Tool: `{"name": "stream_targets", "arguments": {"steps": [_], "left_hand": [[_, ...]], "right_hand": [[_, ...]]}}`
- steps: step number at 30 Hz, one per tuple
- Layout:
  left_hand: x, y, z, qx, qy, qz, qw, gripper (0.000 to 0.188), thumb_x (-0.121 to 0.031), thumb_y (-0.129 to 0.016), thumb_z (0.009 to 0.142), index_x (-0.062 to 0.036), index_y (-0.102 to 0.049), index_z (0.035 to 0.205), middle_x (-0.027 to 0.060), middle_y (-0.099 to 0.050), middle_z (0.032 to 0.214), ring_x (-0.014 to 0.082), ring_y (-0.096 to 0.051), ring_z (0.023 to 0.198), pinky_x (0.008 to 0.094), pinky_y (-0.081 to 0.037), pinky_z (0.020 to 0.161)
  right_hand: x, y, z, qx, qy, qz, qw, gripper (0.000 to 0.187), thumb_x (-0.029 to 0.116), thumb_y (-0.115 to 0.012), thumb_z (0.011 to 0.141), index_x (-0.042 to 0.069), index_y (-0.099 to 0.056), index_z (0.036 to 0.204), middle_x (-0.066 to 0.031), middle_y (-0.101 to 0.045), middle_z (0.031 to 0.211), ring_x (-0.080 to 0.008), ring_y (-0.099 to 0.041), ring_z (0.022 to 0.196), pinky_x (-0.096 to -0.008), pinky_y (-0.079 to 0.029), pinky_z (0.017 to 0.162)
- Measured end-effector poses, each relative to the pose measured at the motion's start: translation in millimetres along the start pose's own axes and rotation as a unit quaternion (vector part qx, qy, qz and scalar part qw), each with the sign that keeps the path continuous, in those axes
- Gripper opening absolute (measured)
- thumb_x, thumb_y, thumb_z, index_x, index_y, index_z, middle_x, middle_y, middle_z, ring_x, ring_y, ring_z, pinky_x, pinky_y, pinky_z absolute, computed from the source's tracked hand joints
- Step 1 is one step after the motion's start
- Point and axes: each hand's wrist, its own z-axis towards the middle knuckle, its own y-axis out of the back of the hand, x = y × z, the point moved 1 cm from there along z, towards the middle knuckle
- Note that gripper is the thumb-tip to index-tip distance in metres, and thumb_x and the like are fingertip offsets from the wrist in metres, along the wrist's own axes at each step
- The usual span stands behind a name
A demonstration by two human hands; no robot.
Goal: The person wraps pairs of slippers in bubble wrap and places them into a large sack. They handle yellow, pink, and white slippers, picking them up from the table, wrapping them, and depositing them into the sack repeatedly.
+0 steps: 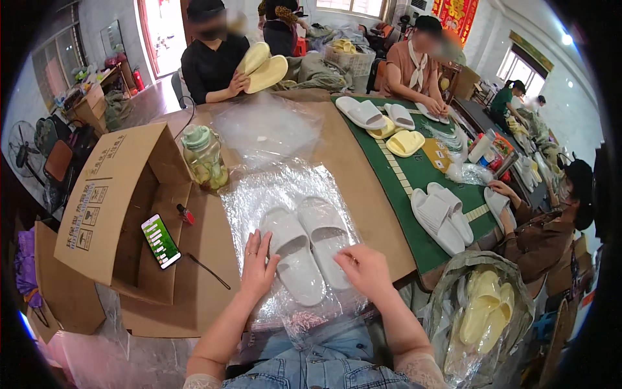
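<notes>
A pair of light grey slippers (286, 243) lies side by side, toes away from me, amid shiny clear plastic bags (243, 201) at the table's near edge. Film glints over their soles, and the bags look stacked in layers. My left hand (259, 264) rests with fingers stretched and apart along the outer edge of the left slipper. At the outer side of the right slipper (327, 236), my right hand (364, 269) has its fingers curled and pressed together. Whatever is between those fingertips is too small to tell.
On the left stand an open cardboard box (110, 194), a phone (161, 241), a small red bottle (185, 214) and a lidded glass jar (205, 155). A green mat (414, 253) at right bears grey and yellow slippers. Yellow slippers (484, 308) fill a bag beside me. Co-workers sit around.
</notes>
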Motion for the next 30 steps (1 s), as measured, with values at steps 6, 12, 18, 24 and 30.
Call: {"name": "stream_targets", "arguments": {"steps": [6, 12, 18, 24, 30], "left_hand": [[3.7, 2.5, -2.4, -0.014, -0.021, -0.007, 1.000, 0.058, -0.028, -0.057, 0.098, -0.0092, -0.041, 0.151, 0.0276, -0.031, 0.156, 0.0470, -0.029, 0.144, 0.0530, -0.024, 0.118], [8.1, -9.5, 5.0, 0.015, 0.009, 0.001, 1.000, 0.057, -0.022, -0.055, 0.099, -0.0093, -0.040, 0.152, 0.0257, -0.029, 0.158, 0.0439, -0.029, 0.145, 0.0501, -0.024, 0.119], [14.3, -9.1, -1.1, -0.044, 0.082, -0.128, 0.987, 0.060, -0.014, -0.040, 0.102, -0.0015, -0.020, 0.157, 0.0234, -0.025, 0.161, 0.0393, -0.032, 0.146, 0.0441, -0.029, 0.118], [4.5, -5.9, 2.3, -0.024, -0.013, -0.113, 0.993, 0.060, -0.023, -0.039, 0.103, -0.0016, -0.021, 0.157, 0.0255, -0.029, 0.158, 0.0424, -0.035, 0.142, 0.0472, -0.029, 0.117], [-75.1, 12.3, 6.2, -0.016, -0.148, 0.095, 0.984, 0.058, -0.021, -0.069, 0.088, -0.0014, -0.051, 0.140, 0.0245, -0.041, 0.149, 0.0430, -0.041, 0.137, 0.0508, -0.034, 0.113]], "right_hand": [[-29.2, -101.2, 45.9, 0.004, 0.004, -0.191, 0.981, 0.043, 0.041, -0.070, 0.088, 0.000, -0.059, 0.095, -0.0172, -0.069, 0.083, -0.0358, -0.069, 0.076, -0.0447, -0.054, 0.066], [-46.4, -124.1, 47.1, -0.021, -0.068, -0.097, 0.993, 0.030, 0.033, -0.062, 0.091, 0.004, -0.058, 0.094, -0.0197, -0.068, 0.083, -0.0416, -0.067, 0.074, -0.0508, -0.053, 0.067], [-61.4, -111.2, 31.6, -0.035, -0.035, -0.032, 0.998, 0.021, 0.027, -0.060, 0.089, 0.006, -0.056, 0.091, -0.0177, -0.067, 0.084, -0.0399, -0.065, 0.079, -0.0509, -0.051, 0.070], [-30.2, 5.7, -33.4, -0.040, -0.042, -0.026, 0.998, 0.022, 0.024, -0.062, 0.087, 0.004, -0.056, 0.093, -0.0177, -0.066, 0.086, -0.0394, -0.065, 0.083, -0.0501, -0.051, 0.073], [-11.6, 196.6, -123.8, -0.144, -0.141, -0.199, 0.959, 0.020, 0.022, -0.066, 0.083, 0.004, -0.060, 0.087, -0.0181, -0.065, 0.082, -0.0391, -0.065, 0.079, -0.0475, -0.050, 0.069]]}}
